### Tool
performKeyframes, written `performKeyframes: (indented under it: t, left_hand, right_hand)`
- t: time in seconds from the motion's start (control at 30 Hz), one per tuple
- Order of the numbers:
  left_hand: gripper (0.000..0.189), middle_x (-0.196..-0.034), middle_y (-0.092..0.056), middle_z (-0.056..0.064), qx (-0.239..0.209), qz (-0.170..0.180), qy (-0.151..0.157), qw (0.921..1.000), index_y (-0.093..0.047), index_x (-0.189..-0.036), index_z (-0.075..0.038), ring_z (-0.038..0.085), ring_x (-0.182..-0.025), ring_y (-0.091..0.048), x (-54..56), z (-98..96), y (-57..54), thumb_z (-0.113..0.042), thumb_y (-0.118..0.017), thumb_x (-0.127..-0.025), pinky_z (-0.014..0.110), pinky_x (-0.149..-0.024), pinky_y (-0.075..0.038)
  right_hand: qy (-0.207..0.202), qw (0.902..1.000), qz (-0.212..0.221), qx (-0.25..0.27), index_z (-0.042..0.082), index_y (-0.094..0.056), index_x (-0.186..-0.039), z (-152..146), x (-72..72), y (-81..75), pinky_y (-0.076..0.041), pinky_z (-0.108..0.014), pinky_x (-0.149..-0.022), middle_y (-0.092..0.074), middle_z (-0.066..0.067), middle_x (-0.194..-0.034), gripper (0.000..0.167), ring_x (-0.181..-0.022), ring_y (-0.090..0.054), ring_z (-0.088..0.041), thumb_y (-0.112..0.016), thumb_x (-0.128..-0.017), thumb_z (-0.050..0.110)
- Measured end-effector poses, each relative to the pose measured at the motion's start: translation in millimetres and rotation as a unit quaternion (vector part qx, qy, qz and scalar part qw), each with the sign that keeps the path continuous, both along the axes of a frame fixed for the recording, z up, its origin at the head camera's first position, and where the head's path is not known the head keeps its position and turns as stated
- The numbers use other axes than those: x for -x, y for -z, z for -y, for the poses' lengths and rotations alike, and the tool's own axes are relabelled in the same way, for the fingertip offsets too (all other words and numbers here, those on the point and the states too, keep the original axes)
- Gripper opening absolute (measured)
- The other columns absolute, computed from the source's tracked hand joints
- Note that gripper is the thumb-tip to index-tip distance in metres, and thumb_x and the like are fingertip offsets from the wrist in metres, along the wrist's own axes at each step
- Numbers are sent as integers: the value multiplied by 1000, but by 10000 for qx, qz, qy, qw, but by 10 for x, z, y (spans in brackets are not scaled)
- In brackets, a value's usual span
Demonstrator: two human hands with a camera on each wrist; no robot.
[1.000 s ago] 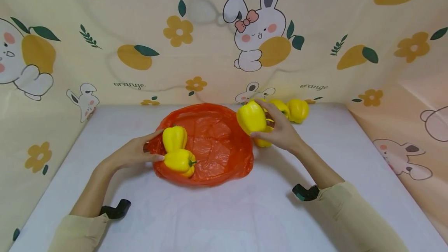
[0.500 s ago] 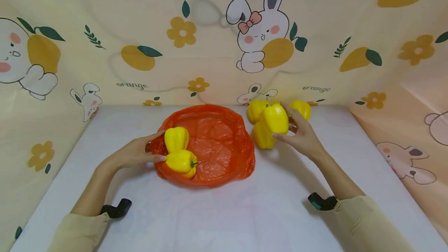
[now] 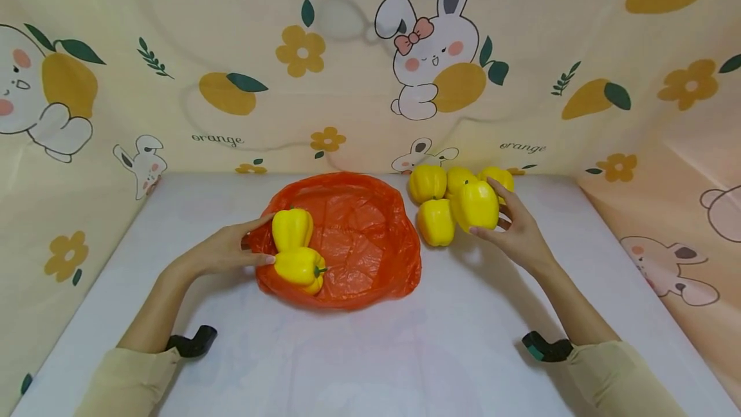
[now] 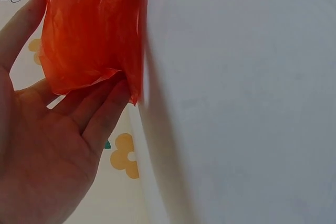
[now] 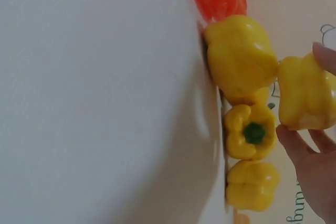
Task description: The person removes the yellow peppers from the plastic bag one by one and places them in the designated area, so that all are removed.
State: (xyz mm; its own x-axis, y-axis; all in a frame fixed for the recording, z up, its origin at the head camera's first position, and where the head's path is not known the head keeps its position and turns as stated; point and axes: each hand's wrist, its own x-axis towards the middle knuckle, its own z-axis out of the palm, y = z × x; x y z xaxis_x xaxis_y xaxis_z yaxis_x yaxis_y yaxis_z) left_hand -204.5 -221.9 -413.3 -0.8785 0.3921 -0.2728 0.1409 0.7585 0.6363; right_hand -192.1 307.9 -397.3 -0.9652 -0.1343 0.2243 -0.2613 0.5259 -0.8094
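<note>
In the head view an orange-red plastic bag [image 3: 361, 237] lies spread wide on the table, two yellow bell peppers [image 3: 292, 230] inside its left part. My left hand [image 3: 222, 251] holds the bag's left side, thumb and fingers spread around it beside those peppers. The left wrist view shows the fingertips [image 4: 118, 95] against the bag's folded edge. To the right of the bag, my right hand [image 3: 518, 233] grips another yellow bell pepper [image 3: 476, 206] between thumb and fingers. The right wrist view shows this held pepper [image 5: 304, 93] raised off the table.
Several more yellow bell peppers [image 3: 437, 222] stand grouped at the table's back right, close to the bag and the held pepper. A cloth backdrop [image 3: 347, 101] printed with rabbits and flowers rises behind the white table [image 3: 347, 365]. Black wrist devices [image 3: 547, 347] stick out at both sleeves.
My right hand has moved right, carrying the held pepper from the bag's right rim to in front of the grouped peppers. The left hand and the bag have hardly moved.
</note>
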Motion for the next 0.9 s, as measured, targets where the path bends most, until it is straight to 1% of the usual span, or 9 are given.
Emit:
performKeyframes:
  t: [0.07,0.2,0.3,0.37,0.5,0.63,0.77,0.9]
  left_hand:
    - [102,-156,-34,24,25,-8,6,10000,-26,-158,-13,46,-142,-29,11,-3,-6,-62,-71,-81,68,-108,-31]
    - [101,-155,-34,24,-3,-14,62,10000,-27,-158,-11,45,-142,-30,29,-4,3,-61,-71,-82,67,-108,-31]
    - [101,-155,-35,24,-21,16,81,10000,-27,-158,-11,44,-141,-32,32,-9,11,-60,-71,-82,67,-108,-32]
    - [101,-155,-35,24,-6,54,75,10000,-27,-158,-12,44,-140,-33,30,-17,11,-61,-72,-82,67,-107,-34]
    - [102,-155,-35,24,8,66,46,10000,-26,-158,-12,45,-140,-33,22,-25,11,-62,-72,-81,66,-107,-34]
    - [102,-155,-35,24,-3,28,72,10000,-26,-158,-11,45,-141,-31,25,-25,11,-62,-71,-81,66,-107,-34]
    - [102,-155,-35,25,-15,3,91,10000,-26,-158,-10,45,-141,-31,25,-25,12,-61,-71,-82,67,-107,-33]
    - [102,-155,-35,25,-30,48,88,9999,-26,-158,-9,45,-140,-32,11,-20,18,-61,-72,-82,67,-107,-33]
  right_hand:
    - [56,10000,16,-32,25,-23,-159,-12,2,13,-48,-32,-102,-30,-9,-157,98,-127,-45,-33,-82,-82,10]
    - [135,9998,-56,-158,22,-23,-159,-37,21,37,-47,-48,-103,-31,-11,-156,99,-127,-44,-36,-82,-82,10]
    - [241,9992,-78,-309,20,-22,-160,-54,19,58,-45,-56,-101,-33,-14,-155,98,-126,-45,-39,-83,-82,13]
    - [293,9990,-20,-337,19,-23,-159,-59,7,75,-44,-59,-101,-32,-16,-155,98,-127,-44,-40,-83,-82,15]
    - [311,9985,154,-425,15,-24,-159,-63,-18,114,-43,-62,-102,-31,-20,-154,96,-128,-43,-42,-83,-83,17]
    - [211,9982,177,-537,14,-25,-158,-66,-19,141,-44,-61,-101,-31,-22,-154,95,-128,-44,-43,-83,-83,18]
    - [129,9977,204,-631,13,-25,-158,-83,10,179,-45,-60,-100,-29,-22,-157,95,-130,-42,-46,-82,-83,17]
    - [126,9967,421,-683,13,-23,-159,-102,40,230,-43,-60,-102,-25,-22,-159,96,-133,-38,-49,-82,-83,19]
